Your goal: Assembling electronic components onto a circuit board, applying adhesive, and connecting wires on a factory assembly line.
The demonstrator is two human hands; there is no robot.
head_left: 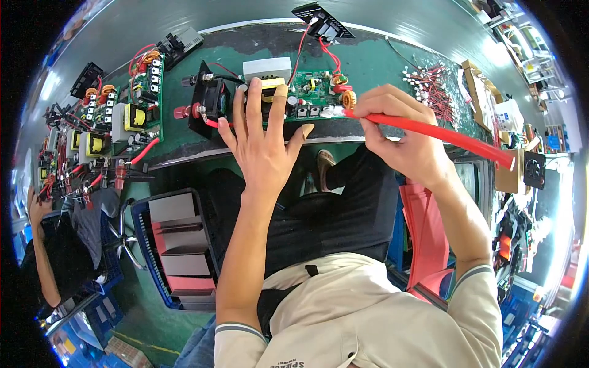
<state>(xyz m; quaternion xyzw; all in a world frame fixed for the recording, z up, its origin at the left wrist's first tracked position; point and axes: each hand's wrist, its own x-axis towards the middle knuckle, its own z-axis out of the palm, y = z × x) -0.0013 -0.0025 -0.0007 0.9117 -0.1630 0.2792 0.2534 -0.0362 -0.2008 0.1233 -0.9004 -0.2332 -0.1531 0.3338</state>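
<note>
A green circuit board [313,81] lies near the front edge of the bench, with a yellow-wrapped transformer [270,93], a copper-wound ring coil [349,100] and a black fan panel [210,98] at its left end. My left hand [261,138] is open, its fingers spread over the transformer and the board's left part. In my right hand [402,132] is a long red stick [448,136], gripped near its left end. That end meets a patch of white paste [332,111] on the board's near edge. The stick's exact kind does not show.
More boards [132,113] crowd the bench's left side. A black vented panel [323,21], wired to the board, lies behind it. At the right are a heap of red and white leads [429,92] and a cardboard box [481,92]. A blue crate [147,245] stands below left, near another person's arm [44,257].
</note>
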